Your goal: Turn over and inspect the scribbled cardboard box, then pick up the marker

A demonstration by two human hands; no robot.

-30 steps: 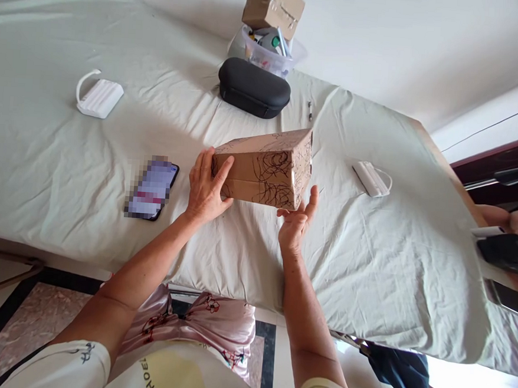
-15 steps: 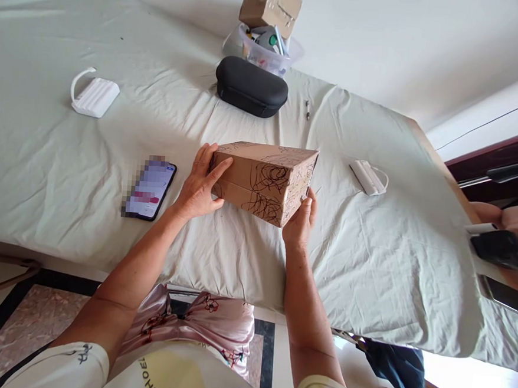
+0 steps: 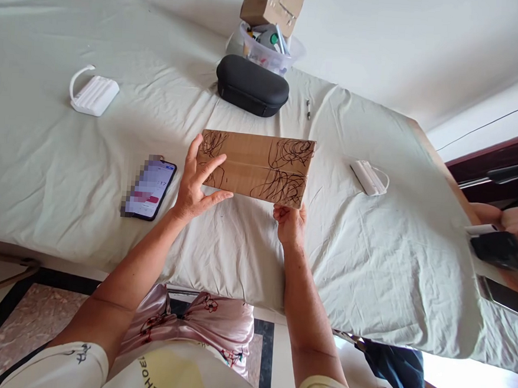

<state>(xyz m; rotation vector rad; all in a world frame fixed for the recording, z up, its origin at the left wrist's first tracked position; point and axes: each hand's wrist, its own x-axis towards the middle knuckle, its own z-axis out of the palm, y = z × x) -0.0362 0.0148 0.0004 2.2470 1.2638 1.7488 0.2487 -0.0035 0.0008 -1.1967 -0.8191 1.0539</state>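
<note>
Cardboard box (image 3: 255,167) now tipped broad face up, left hand (image 3: 196,184) gripping its end, right hand (image 3: 289,223) apparently pinching its corner

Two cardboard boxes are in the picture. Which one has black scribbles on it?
The scribbled cardboard box held between both hands over the sheet. The other box, at the far edge on a plastic tub, shows tape but no scribbles.

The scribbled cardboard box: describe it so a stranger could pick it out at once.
Start at the pale sheet-covered table and go to its near middle, where the left hand and right hand hold the scribbled cardboard box by its ends. It lies between a phone and a white device. Black pen scribbles mark its face, unlike the plain box at the far edge.
</note>
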